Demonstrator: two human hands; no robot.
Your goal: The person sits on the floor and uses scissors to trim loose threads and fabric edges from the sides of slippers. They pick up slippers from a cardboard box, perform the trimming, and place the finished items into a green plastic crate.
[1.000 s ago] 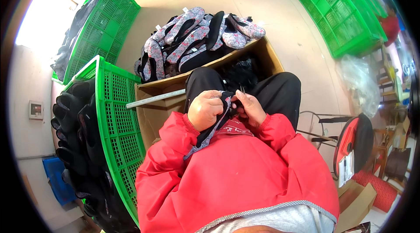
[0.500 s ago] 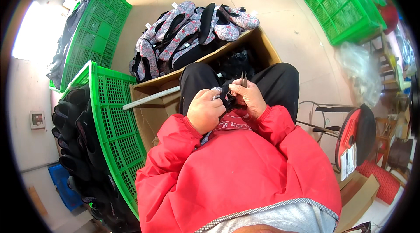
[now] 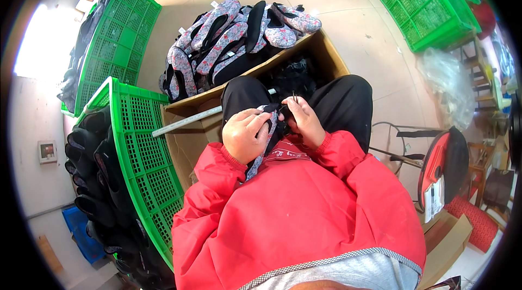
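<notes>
In my left hand (image 3: pixel 247 134) is a slipper (image 3: pixel 265 148) with grey-and-pink floral fabric and black parts, held over my lap. The fingers are closed on its upper end, and its lower part hangs against my red smock. My right hand (image 3: pixel 306 122) is closed beside it around a pair of snips (image 3: pixel 294 95), whose thin dark points stick up past the thumb. Between the two hands, black material of the slipper shows at my right fingertips. My fingers hide most of the snips and part of the slipper.
Beyond my knees stands an open cardboard box (image 3: pixel 336 57) with dark stuff inside; a heap of floral slippers (image 3: pixel 231 39) lies behind it. A white rod (image 3: pixel 187 121) crosses the box. Green crates (image 3: pixel 142 143) stand left, one holding black slippers (image 3: pixel 98 181). A round red-and-black seat (image 3: pixel 435 167) is at right.
My right hand has turned, and the snips' blades, spread upright before, now show only as thin points. My left hand has shifted slightly left and down, showing more of the floral slipper.
</notes>
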